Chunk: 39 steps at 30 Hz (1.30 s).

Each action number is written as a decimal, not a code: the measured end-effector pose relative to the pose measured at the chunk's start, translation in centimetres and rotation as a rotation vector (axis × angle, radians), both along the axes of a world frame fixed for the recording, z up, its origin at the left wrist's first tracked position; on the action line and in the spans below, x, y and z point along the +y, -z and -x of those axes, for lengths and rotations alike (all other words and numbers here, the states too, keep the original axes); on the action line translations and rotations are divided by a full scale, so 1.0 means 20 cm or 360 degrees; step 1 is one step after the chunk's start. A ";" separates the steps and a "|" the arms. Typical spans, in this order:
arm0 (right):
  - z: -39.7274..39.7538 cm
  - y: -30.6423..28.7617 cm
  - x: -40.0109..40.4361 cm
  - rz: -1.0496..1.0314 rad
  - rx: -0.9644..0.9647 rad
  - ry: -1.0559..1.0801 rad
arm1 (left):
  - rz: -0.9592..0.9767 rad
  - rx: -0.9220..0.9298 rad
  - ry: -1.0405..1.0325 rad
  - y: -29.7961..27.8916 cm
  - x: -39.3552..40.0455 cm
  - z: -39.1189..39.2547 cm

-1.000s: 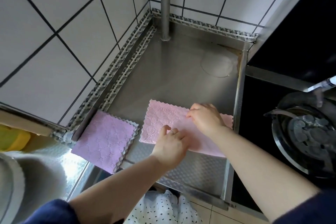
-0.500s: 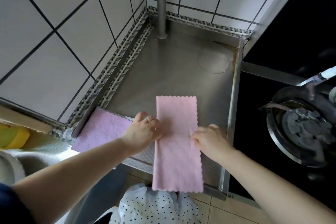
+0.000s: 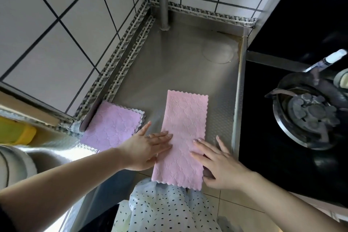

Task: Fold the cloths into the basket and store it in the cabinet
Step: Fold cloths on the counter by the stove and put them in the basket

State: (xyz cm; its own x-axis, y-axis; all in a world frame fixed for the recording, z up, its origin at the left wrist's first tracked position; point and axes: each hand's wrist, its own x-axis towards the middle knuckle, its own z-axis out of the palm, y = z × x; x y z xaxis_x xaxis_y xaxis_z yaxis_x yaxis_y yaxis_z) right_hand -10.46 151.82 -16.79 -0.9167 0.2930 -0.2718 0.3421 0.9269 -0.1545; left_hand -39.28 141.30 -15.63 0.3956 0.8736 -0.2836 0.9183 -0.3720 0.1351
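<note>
White tiled walls corner a steel bench [image 3: 180,66]. At nine o'clock on it lies a stack of folded lilac cloths [image 3: 113,126]. My left hand [image 3: 146,149] lies flat and released, fingers spread, pressing the left edge of the pink cloth [image 3: 183,133], a long folded strip at centre whose near end overhangs the bench edge. My right hand [image 3: 219,164], also flat and released, presses its right edge. At three o'clock sits a burner [image 3: 310,117].
</note>
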 end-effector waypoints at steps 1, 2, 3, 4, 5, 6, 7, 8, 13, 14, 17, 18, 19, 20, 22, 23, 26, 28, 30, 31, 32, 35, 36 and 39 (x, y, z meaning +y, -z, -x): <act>-0.01 0.00 -0.01 -0.0015 -0.0034 -0.0038 | 0.0107 0.0013 -0.0004 -0.01 -0.01 0.00; -0.01 0.00 -0.03 -0.0015 -0.0074 -0.0068 | 0.0188 0.0030 0.0013 -0.01 -0.02 0.00; -0.02 0.01 -0.04 -0.0020 -0.0098 -0.0077 | 0.0205 0.0038 0.0039 -0.01 -0.04 0.01; -0.02 0.01 -0.07 -0.0037 -0.0113 -0.0062 | 0.0151 0.0044 0.0075 -0.01 -0.07 0.01; -0.02 0.02 -0.11 -0.0054 -0.0099 -0.0025 | 0.0053 0.0066 0.0134 0.01 -0.09 0.01; -0.02 0.03 -0.15 -0.0069 -0.0060 0.0017 | -0.0031 0.0118 0.0175 0.03 -0.12 0.00; -0.02 0.04 -0.18 -0.0092 -0.0001 0.0046 | -0.0107 0.0161 0.0180 0.06 -0.14 0.00; -0.01 0.04 -0.20 -0.0110 0.0058 0.0070 | -0.0186 0.0156 0.0160 0.08 -0.16 -0.02; -0.01 0.02 -0.21 0.0024 0.0383 0.0292 | -0.0350 -0.0249 -0.0100 0.09 -0.18 -0.07; 0.01 -0.02 -0.20 0.0172 0.0437 0.0441 | -0.0331 -0.0392 -0.0201 0.09 -0.18 -0.07; 0.08 -0.12 -0.16 0.0414 0.0587 0.1002 | -0.0269 -0.0846 -0.0623 0.05 -0.14 -0.09; 0.11 -0.14 -0.14 0.0494 0.0619 0.1200 | -0.0217 -0.0989 -0.0802 0.03 -0.12 -0.11; 0.14 -0.16 -0.12 0.0570 0.0707 0.1360 | -0.0183 -0.1117 -0.0985 0.00 -0.09 -0.12; 0.17 -0.17 -0.09 0.0644 0.0812 0.1478 | -0.0177 -0.1225 -0.1166 -0.04 -0.06 -0.14; 0.23 -0.19 -0.04 0.0707 0.0906 0.1632 | -0.0202 -0.1402 -0.1473 -0.08 0.02 -0.17; 0.26 -0.20 0.00 0.0699 0.0911 0.1680 | -0.0194 -0.1464 -0.1600 -0.09 0.06 -0.18; 0.31 -0.18 0.09 0.0598 0.0776 0.1790 | -0.0049 -0.1524 -0.1813 -0.11 0.19 -0.18; 0.34 -0.17 0.14 0.0537 0.0573 0.1825 | 0.0051 -0.1411 -0.1858 -0.10 0.25 -0.16; 0.36 -0.15 0.19 0.0508 0.0420 0.1825 | 0.0123 -0.1264 -0.1894 -0.07 0.28 -0.15; 0.38 -0.15 0.21 0.0514 0.0388 0.1828 | 0.0139 -0.1208 -0.1907 -0.06 0.30 -0.15; 0.39 -0.15 0.23 0.0521 0.0367 0.1829 | 0.0142 -0.1168 -0.1911 -0.05 0.31 -0.15; 0.40 -0.13 0.27 0.0521 0.0299 0.1854 | 0.0149 -0.1075 -0.1923 -0.03 0.34 -0.14; 0.40 -0.12 0.28 0.0518 0.0287 0.1858 | 0.0168 -0.1079 -0.1936 -0.02 0.34 -0.14; 0.40 -0.11 0.29 0.0542 0.0325 0.1890 | 0.0234 -0.1197 -0.2021 -0.01 0.35 -0.14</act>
State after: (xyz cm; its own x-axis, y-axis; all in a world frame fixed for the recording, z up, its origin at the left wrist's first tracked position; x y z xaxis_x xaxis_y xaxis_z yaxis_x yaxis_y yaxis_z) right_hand -18.48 157.65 -14.62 -0.1689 0.9094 -0.3801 0.8797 -0.0348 -0.4742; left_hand -36.57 148.28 -15.34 -0.5015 0.7213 -0.4777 0.3102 0.6653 0.6791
